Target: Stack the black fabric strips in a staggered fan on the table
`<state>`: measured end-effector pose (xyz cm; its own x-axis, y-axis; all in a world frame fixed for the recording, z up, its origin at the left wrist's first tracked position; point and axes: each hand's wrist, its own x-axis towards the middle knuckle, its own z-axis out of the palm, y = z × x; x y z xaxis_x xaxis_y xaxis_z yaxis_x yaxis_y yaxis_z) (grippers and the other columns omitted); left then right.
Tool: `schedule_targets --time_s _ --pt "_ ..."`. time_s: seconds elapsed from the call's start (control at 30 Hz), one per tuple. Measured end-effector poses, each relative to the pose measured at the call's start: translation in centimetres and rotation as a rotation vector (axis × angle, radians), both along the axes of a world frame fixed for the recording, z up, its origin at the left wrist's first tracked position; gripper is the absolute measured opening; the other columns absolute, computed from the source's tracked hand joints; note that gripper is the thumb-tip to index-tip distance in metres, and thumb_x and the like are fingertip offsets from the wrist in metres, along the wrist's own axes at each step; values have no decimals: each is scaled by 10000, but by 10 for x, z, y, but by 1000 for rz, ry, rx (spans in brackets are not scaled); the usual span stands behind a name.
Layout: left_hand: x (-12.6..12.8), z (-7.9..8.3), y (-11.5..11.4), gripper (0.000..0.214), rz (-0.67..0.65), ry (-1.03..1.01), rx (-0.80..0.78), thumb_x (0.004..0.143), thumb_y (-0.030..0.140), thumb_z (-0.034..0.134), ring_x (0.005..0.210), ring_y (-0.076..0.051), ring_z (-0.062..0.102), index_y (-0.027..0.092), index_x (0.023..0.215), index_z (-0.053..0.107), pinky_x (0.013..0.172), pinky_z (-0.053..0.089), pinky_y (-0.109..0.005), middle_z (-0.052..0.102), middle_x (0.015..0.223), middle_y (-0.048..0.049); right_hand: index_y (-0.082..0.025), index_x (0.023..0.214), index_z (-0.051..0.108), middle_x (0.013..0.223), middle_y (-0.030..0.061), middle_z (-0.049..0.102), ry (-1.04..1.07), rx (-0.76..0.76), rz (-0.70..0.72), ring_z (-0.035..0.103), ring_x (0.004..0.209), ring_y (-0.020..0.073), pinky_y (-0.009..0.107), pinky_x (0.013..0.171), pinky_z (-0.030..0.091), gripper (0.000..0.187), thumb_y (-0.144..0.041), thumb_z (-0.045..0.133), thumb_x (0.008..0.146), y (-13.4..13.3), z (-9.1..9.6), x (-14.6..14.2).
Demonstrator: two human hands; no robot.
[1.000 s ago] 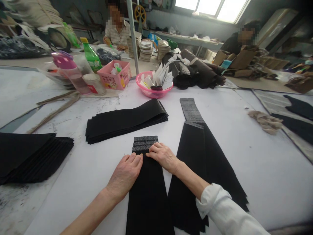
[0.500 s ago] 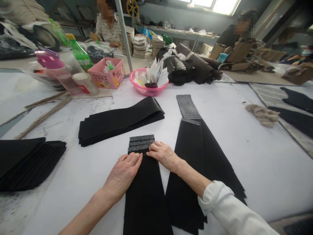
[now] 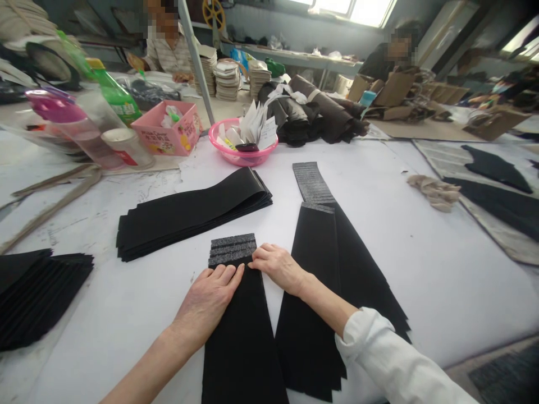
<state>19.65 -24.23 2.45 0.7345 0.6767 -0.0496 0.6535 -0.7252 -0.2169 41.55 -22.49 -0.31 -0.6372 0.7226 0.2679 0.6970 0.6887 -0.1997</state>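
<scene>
A stack of black strips (image 3: pixel 240 336) runs toward me, its far end stepped in speckled grey bands (image 3: pixel 232 248). My left hand (image 3: pixel 217 294) lies across the left side of the stack, fingers curled together at the top strip's far edge. At the right side of that edge my right hand (image 3: pixel 275 266) is closed, thumb and fingertips pinching the strip. The fingertips of the two hands nearly meet. To the right, more black strips (image 3: pixel 311 292) lie fanned in overlapping piles, one with a long grey-banded end (image 3: pixel 314 182).
A folded black stack (image 3: pixel 189 210) lies beyond my left hand, and another black pile (image 3: pixel 42 297) sits at far left. Behind are a pink basin (image 3: pixel 244 157), a pink box (image 3: pixel 168 132) and bottles (image 3: pixel 113 92). A beige cloth scrap (image 3: pixel 435 192) rests at right. Two people sit across the table.
The view has turned slightly right, so everything sits further left in it. Both hands stay at the strip's far edge, with little visible movement.
</scene>
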Motion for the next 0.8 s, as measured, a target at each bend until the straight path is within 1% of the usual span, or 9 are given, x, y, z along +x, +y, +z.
schedule_targets --time_s 0.2,0.33,0.43,0.53,0.67,0.73,0.8 --pt "5 -2 3 473 -14 -43 -57 883 24 400 1068 -228 512 114 1346 434 874 436 -364 553 1146 -98 -193 938 657 960 28 594 18 9 -3 503 904 155 296 761 403 186 -247 482 967 1 -2 0" --pt "7 -2 3 481 -10 -38 -71 889 24 377 1049 -217 527 127 1358 411 855 443 -361 567 1131 -96 -197 979 662 968 43 594 18 3 -5 506 905 158 297 761 416 200 -219 463 972 -3 0 1" --pt "7 -1 4 487 -9 -38 -74 888 24 370 1043 -212 533 142 1360 409 845 444 -353 571 1115 -94 -199 1063 653 1004 54 595 51 -29 -17 511 946 162 302 808 442 211 -210 465 969 -7 0 3" --pt "9 0 4 483 -3 -39 -75 880 17 375 1022 -211 541 143 1344 427 820 448 -346 572 1098 -91 -221 1086 662 1031 49 605 154 -102 -59 520 983 159 296 842 467 220 -186 490 953 -9 -1 4" --pt "11 3 5 463 1 -57 -77 884 26 384 1007 -209 541 150 1327 443 808 450 -342 574 1084 -86 -254 1075 682 1022 36 631 353 -214 -158 549 975 144 274 836 500 255 -150 490 944 -8 -3 4" --pt "11 3 6 465 2 -67 -82 883 27 391 1003 -206 538 152 1328 441 807 450 -340 572 1088 -85 -257 1096 677 1031 40 635 381 -224 -186 553 984 147 282 840 508 271 -141 487 942 -8 -3 4" --pt "11 4 6 467 3 -73 -93 878 27 402 993 -204 536 155 1326 443 805 451 -338 570 1082 -82 -263 1094 678 1048 41 629 353 -205 -182 548 1003 152 284 840 511 285 -121 489 935 -11 -4 3"
